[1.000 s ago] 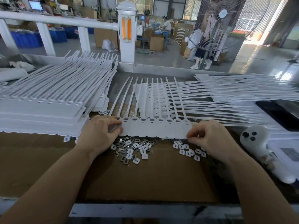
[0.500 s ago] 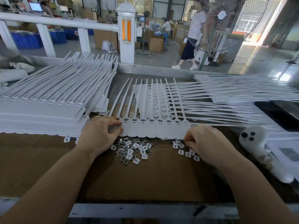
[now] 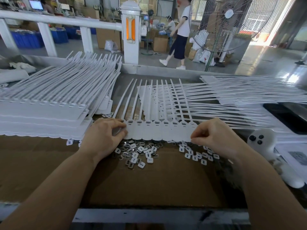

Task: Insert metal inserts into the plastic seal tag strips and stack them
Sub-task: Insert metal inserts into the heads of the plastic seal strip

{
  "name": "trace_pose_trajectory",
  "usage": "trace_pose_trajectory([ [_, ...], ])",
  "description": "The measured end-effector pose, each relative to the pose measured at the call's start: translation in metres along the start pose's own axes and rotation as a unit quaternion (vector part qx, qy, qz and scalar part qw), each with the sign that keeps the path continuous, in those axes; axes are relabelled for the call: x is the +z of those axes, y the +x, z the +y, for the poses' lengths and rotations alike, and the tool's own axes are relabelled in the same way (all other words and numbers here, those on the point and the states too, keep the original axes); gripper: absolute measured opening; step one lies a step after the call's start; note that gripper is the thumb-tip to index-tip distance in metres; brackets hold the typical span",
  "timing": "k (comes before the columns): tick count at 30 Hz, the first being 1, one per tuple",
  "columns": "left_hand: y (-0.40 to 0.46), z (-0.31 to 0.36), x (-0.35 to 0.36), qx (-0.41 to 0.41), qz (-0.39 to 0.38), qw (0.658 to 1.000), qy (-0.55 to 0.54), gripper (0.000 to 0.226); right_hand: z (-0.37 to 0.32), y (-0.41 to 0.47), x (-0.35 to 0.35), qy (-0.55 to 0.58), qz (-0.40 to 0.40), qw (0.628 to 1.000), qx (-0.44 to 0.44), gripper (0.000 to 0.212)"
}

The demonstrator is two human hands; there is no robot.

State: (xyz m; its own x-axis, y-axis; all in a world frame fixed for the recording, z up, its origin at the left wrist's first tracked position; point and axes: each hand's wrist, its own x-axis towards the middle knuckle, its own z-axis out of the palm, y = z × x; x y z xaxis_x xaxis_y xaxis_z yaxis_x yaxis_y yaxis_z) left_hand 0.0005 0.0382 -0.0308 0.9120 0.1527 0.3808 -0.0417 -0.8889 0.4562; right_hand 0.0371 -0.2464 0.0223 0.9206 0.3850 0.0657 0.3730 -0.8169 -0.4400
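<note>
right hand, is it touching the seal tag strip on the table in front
Touching. The head view shows the right hand pinching the right end of the seal tag strip between thumb and fingers; no gap shows.

Cardboard-covered bench [image 3: 149, 185] carries seal strips [image 3: 159, 130], loose inserts [image 3: 137, 153].

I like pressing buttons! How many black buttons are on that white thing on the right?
3, all on the white controller's rounded head: one at the left, one upper right, one below. Others may be hidden underneath.
</note>
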Motion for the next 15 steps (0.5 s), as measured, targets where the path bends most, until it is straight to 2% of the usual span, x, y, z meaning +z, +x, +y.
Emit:
trace_pose_trajectory([
  [5,0.0,0.0,0.0,-0.001,-0.001,1.0,0.0,0.029,-0.006,-0.005,0.002,-0.019,-0.06,0.998,0.02,0.012],
  [15,-0.001,0.001,0.0,-0.004,-0.004,1.0,-0.003,0.029,-0.019,-0.01,0.004,-0.107,-0.054,0.992,0.031,0.007],
])
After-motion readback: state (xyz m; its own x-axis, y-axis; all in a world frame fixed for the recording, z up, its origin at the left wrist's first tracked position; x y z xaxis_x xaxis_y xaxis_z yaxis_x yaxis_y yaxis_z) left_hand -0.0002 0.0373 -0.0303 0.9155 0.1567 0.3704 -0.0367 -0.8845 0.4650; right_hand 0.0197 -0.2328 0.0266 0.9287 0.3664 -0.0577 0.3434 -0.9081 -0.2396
